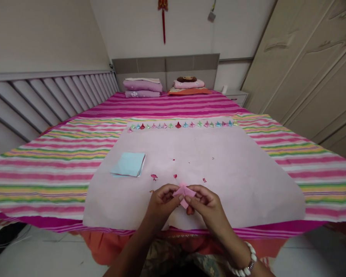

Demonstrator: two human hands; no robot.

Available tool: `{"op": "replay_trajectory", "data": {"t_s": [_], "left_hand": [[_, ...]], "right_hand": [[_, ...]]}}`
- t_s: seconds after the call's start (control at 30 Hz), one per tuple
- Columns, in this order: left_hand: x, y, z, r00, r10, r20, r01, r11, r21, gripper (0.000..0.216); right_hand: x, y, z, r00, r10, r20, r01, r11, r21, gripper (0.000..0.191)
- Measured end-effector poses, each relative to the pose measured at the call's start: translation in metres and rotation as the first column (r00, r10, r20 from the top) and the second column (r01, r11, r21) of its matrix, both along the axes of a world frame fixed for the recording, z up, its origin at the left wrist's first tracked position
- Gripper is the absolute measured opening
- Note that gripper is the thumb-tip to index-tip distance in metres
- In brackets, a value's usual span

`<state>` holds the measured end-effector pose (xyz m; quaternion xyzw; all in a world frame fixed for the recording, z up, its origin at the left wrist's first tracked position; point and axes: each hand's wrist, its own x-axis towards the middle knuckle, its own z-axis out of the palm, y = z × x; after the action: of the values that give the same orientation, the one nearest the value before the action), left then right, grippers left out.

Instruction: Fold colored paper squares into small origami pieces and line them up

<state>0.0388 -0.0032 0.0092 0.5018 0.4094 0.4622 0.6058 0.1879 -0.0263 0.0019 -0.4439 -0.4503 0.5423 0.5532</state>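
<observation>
A small piece of folded pink paper [183, 191] is held between my two hands, above the near part of a large pale sheet [236, 184]. My left hand [165, 201] pinches its left side between thumb and fingers. On the other side, my right hand [204, 201] grips it the same way, thumb on top. The paper shows creased, pointed flaps, and its underside is hidden by my fingers. Left of my hands lies a stack of light blue square paper [129, 164]. Small red scraps [153, 177] are scattered just beyond my fingers.
A row of folded paper pieces in several colours [178, 125] lines the sheet's far edge. The sheet rests on a striped bedspread [46, 169]. Folded purple bedding [142, 85] and a pink pile [188, 83] sit by the headboard. A slatted rail [60, 92] runs along the left.
</observation>
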Motion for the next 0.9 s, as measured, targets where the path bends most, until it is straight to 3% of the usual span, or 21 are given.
{"op": "replay_trajectory", "data": {"t_s": [0.17, 0.43, 0.63, 0.9], "left_hand": [[0.000, -0.002, 0.004, 1.000, 0.005, 0.003, -0.005, 0.999, 0.040, 0.016], [-0.003, 0.000, -0.008, 0.996, -0.009, 0.085, 0.005, 0.999, 0.040, 0.008], [-0.002, -0.001, -0.008, 0.986, 0.056, 0.154, -0.048, 0.997, -0.053, 0.008], [-0.003, -0.002, -0.004, 0.992, 0.051, 0.115, -0.045, 0.998, -0.053, 0.010]], "right_hand": [[0.001, 0.000, -0.001, 1.000, -0.006, -0.014, 0.006, 1.000, -0.007, 0.022], [0.001, 0.001, -0.004, 0.987, 0.017, -0.159, -0.025, 0.998, -0.049, 0.013], [0.003, -0.002, 0.001, 0.974, 0.094, -0.208, -0.105, 0.994, -0.044, 0.020], [0.007, 0.000, -0.004, 0.995, 0.025, -0.095, -0.025, 1.000, 0.007, 0.018]]}}
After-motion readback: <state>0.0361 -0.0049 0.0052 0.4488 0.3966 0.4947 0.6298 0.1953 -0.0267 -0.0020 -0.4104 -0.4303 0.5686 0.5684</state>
